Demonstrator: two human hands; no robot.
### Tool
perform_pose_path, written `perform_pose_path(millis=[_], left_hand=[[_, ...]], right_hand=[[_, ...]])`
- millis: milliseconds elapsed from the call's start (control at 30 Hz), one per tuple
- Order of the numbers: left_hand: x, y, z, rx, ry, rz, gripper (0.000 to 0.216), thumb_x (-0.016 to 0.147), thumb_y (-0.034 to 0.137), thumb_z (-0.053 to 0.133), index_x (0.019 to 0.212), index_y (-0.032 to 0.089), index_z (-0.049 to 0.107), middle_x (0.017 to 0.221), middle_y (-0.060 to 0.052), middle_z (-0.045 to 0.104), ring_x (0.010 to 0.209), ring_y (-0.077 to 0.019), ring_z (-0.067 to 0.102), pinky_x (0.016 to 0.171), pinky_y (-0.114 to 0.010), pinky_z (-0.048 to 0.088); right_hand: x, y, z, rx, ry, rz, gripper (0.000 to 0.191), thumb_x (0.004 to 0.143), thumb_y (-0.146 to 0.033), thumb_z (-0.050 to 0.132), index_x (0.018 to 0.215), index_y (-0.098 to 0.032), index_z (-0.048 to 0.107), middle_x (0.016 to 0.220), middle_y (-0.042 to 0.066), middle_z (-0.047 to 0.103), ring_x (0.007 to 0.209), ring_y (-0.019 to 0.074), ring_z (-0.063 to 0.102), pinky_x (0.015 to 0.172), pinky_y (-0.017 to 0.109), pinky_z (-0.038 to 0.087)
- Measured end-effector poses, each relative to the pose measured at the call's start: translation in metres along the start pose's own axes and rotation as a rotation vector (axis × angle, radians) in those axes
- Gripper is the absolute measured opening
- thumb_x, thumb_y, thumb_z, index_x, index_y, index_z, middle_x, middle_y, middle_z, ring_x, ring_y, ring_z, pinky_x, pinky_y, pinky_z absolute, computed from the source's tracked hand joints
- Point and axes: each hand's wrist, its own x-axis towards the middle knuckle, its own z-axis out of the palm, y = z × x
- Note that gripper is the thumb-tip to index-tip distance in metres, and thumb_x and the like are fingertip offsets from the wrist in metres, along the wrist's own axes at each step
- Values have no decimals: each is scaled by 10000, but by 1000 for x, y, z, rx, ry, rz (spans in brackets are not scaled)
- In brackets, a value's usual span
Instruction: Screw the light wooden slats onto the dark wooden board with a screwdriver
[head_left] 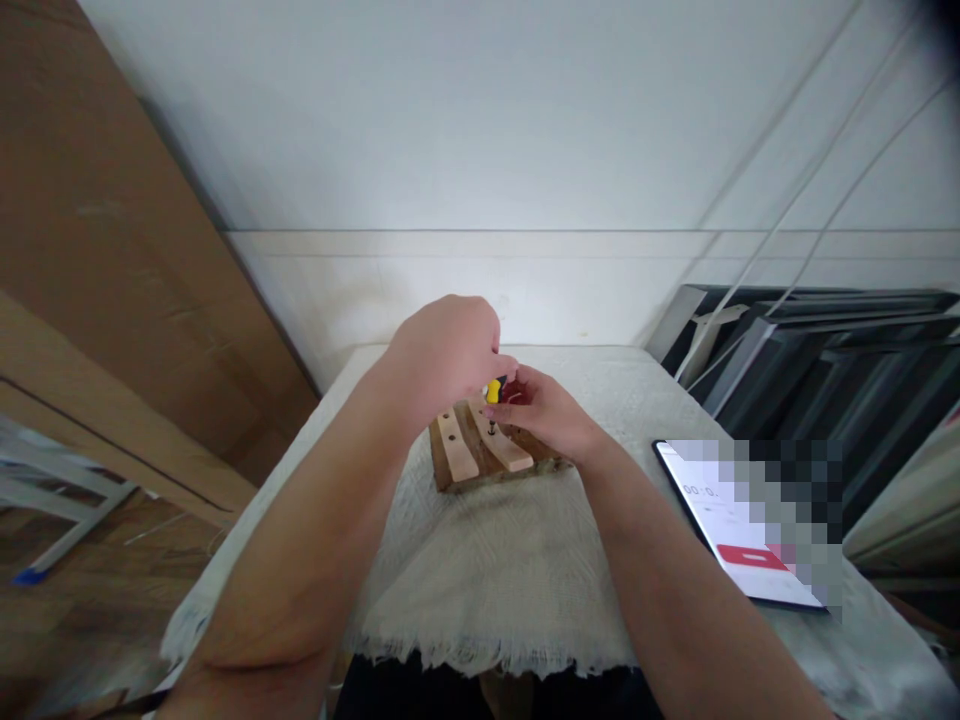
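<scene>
A small wooden board with pale wooden slats lies on a cloth-covered table. The slats have dark holes, and a small dark screw stands in one of them. My left hand hovers over the board's far end, fingers closed on a small tool with a yellow and red handle. My right hand rests on the right side of the board, fingers curled and pinched near the tool's lower end. The tool's tip is hidden behind my fingers.
A phone with a lit screen lies on the table to the right. Large cardboard sheets lean against the wall at left. Dark metal frames and white cables stand at right.
</scene>
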Motion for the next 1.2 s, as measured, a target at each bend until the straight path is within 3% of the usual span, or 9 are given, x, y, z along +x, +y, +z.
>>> perform_pose_path(millis=[133,300,400,533,767,900,1067,1200], left_hand=[[1,0,3,-21,24,48,243,766,294,527,802,182,739,703,-36,678,603,-138,542,561,-258,326],[-1,-1,5,-138,8,163,264,745,189,508,876,202,737,763,-15,699,642,-129,561,598,-249,360],[-1,1,5,-148,-33,136,259,752,267,557,930,201,733,794,-25,705,661,-137,575,600,-247,365],[2,3,3,-81,-44,9,342,759,462,579,834,169,738,724,-67,686,653,-175,584,582,-271,362],[0,2,2,-69,-85,89,249,781,347,552,759,179,734,629,-46,652,649,-156,552,600,-273,336],[0,2,2,-121,-90,175,229,764,252,523,800,188,740,682,-34,677,626,-136,538,596,-265,335],[1,6,3,-134,-64,24,275,768,355,579,890,169,740,793,-70,705,695,-176,593,618,-275,381],[5,7,4,-109,-30,21,268,786,375,576,852,176,744,784,-83,707,703,-184,600,621,-280,391]], right_hand=[[-3,-8,-3,95,-40,0,211,712,-283,682,906,-202,682,933,29,689,910,181,612,865,349,445],[-3,-7,-4,75,-151,-1,162,735,-312,672,851,-203,706,886,24,695,902,197,616,878,363,436],[-2,-3,-2,83,-117,17,223,702,-316,721,890,-201,686,908,30,688,855,191,618,834,354,456],[-1,1,0,29,-39,23,308,656,-336,768,908,-200,653,862,19,671,779,173,606,752,334,466],[-2,-1,-4,91,-69,-15,260,706,-316,720,927,-189,670,874,23,668,807,160,599,789,331,453],[-1,-1,-6,66,-55,-33,230,702,-344,723,861,-187,670,874,24,676,803,163,603,796,337,456],[1,3,-1,-124,106,-10,338,652,-395,769,877,-191,620,814,19,654,726,167,580,691,332,476],[1,1,1,-195,98,-20,378,655,-419,762,920,-189,622,822,24,648,703,167,571,669,335,472]])
